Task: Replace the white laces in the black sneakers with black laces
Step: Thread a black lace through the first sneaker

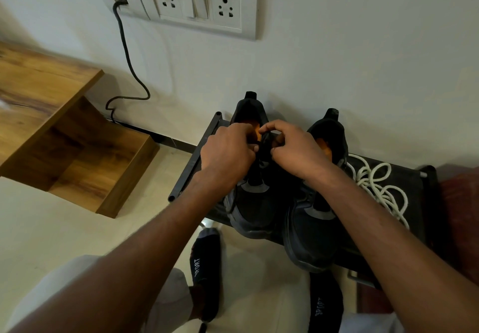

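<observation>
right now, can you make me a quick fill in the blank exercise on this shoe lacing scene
1. Both hands, the left hand and right hand, work a black lace at the top of the ____ sneaker of the pair.
2. The loose laces piled beside the right sneaker are ____ in colour.
3. The sneakers stand on a black rack against the ____.

Missing words: left; white; wall

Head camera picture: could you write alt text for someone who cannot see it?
Both hands, left hand and right hand, pinch a black lace at the top of the left black sneaker, one of a pair on a low dark rack against a wall. Removed white laces lie piled beside the right sneaker.
</observation>
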Demonstrator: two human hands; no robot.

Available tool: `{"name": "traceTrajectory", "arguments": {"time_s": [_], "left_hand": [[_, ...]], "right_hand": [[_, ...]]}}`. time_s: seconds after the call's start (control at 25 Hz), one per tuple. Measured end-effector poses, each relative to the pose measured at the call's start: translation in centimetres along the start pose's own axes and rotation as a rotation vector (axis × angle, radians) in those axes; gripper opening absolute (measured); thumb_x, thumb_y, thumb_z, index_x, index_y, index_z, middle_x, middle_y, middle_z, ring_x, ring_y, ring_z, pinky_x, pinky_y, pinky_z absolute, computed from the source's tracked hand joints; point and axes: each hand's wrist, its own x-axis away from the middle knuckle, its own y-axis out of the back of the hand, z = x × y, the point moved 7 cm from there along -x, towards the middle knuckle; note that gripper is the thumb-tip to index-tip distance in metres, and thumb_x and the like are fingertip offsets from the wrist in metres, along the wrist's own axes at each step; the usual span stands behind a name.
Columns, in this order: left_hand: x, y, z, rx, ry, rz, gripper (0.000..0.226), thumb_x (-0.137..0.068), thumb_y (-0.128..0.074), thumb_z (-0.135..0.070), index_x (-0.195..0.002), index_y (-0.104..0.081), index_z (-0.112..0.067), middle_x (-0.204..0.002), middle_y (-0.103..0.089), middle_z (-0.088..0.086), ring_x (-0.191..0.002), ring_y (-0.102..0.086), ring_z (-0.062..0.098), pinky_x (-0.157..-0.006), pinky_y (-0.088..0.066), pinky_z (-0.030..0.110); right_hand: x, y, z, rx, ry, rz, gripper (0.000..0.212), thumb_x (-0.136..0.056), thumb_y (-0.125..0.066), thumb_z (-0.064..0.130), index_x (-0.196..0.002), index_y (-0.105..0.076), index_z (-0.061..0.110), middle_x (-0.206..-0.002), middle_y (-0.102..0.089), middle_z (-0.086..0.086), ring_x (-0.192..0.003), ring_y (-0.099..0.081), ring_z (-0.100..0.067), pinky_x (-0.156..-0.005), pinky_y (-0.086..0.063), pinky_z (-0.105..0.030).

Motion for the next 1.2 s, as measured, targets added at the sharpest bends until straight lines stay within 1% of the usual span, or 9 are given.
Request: {"name": "traceTrajectory", "arguments": {"time_s": [0.2, 0.32, 0.44, 0.56, 0.68, 0.84, 0.96, 1.04, 1.2], "left_hand": [[-0.3, 0.1, -0.3, -0.072, -0.073, -0.056, 0.004, -0.094, -0.070, -0.022, -0.094, -0.071, -0.026, -0.092, -0.057, -0.006, -0.080, -0.058, 0.017, -0.055, -0.031, 0.024], [-0.8, -0.4, 0.6, 0.125, -0.008, -0.022, 0.008, -0.094, -0.071, -0.017, -0.087, -0.074, -0.021, -0.076, -0.062, -0.008, -0.070, -0.061, 0.006, -0.054, -0.035, 0.019], [-0.9, -0.6, 0.8, 0.187, -0.007, 0.016, 0.009, -0.094, -0.073, -0.017, -0.086, -0.076, -0.022, -0.071, -0.065, -0.011, -0.062, -0.059, -0.005, -0.049, -0.034, 0.006], [-1.0, -0.5, 0.7, 0.196, -0.025, 0.034, 0.007, -0.093, -0.074, -0.018, -0.089, -0.077, -0.022, -0.071, -0.064, -0.015, -0.063, -0.058, -0.010, -0.052, -0.036, 0.003], [-1.1, -0.5, 0.7, 0.203, -0.031, 0.059, 0.005, -0.095, -0.073, -0.020, -0.092, -0.078, -0.019, -0.071, -0.064, -0.013, -0.066, -0.058, -0.001, -0.058, -0.036, 0.008], [-1.4, -0.4, 0.5, 0.135, -0.060, 0.103, 0.015, -0.101, -0.064, -0.024, -0.094, -0.077, -0.018, -0.065, -0.056, -0.010, -0.061, -0.050, 0.004, -0.050, -0.032, 0.009], [-1.7, 0.1, 0.9, 0.082, -0.058, 0.078, 0.023, -0.105, -0.057, -0.030, -0.097, -0.075, -0.018, -0.075, -0.064, -0.004, -0.070, -0.057, 0.009, -0.056, -0.036, 0.022], [-1.9, 0.2, 1.2, 0.065, -0.058, 0.090, 0.025, -0.105, -0.055, -0.031, -0.098, -0.075, -0.018, -0.075, -0.065, -0.002, -0.072, -0.059, 0.012, -0.057, -0.037, 0.026], [-2.0, 0.5, 1.3, 0.081, -0.056, 0.123, 0.027, -0.107, -0.053, -0.033, -0.103, -0.075, -0.018, -0.073, -0.062, -0.005, -0.068, -0.056, 0.007, -0.057, -0.034, 0.023]], "right_hand": [[0.0, 0.1, 0.1, -0.005, 0.005, -0.021, 0.056, -0.089, -0.062, 0.000, -0.127, -0.062, 0.040, -0.086, -0.066, 0.003, -0.062, -0.061, -0.014, -0.049, -0.047, -0.028], [-0.2, 0.3, -0.5, -0.036, -0.030, -0.077, 0.043, -0.088, -0.070, 0.005, -0.119, -0.061, 0.034, -0.092, -0.070, 0.001, -0.078, -0.071, -0.019, -0.069, -0.063, -0.041], [-0.1, 0.7, -0.6, 0.051, -0.045, -0.129, 0.016, -0.089, -0.080, 0.018, -0.093, -0.068, 0.027, -0.091, -0.071, 0.005, -0.082, -0.071, -0.015, -0.067, -0.057, -0.027], [0.0, 0.8, -0.2, 0.114, -0.027, -0.110, 0.014, -0.089, -0.082, 0.019, -0.079, -0.073, 0.025, -0.079, -0.071, 0.009, -0.071, -0.069, -0.008, -0.057, -0.047, -0.019], [0.1, 0.7, 0.0, 0.090, 0.012, -0.097, 0.015, -0.089, -0.082, 0.020, -0.080, -0.071, 0.025, -0.082, -0.071, 0.006, -0.071, -0.069, -0.012, -0.064, -0.059, -0.030], [-0.1, 0.4, 0.0, 0.044, 0.005, -0.101, 0.013, -0.090, -0.075, 0.020, -0.083, -0.067, 0.026, -0.084, -0.071, 0.003, -0.076, -0.071, -0.019, -0.073, -0.064, -0.045], [-0.3, 0.4, 0.0, -0.005, -0.056, -0.152, 0.006, -0.091, -0.065, 0.019, -0.086, -0.066, 0.017, -0.085, -0.072, -0.005, -0.079, -0.073, -0.026, -0.073, -0.063, -0.052], [-0.3, 1.2, 0.6, -0.188, -0.033, -0.249, 0.011, -0.094, -0.058, 0.015, -0.084, -0.060, 0.009, -0.082, -0.073, -0.008, -0.083, -0.074, -0.028, -0.075, -0.064, -0.046], [0.7, 5.8, 1.9, -1.246, 0.095, -0.391, 0.017, -0.095, -0.047, 0.003, -0.085, -0.048, 0.016, -0.070, -0.056, -0.003, -0.057, -0.055, -0.018, -0.059, -0.050, -0.035]]}}
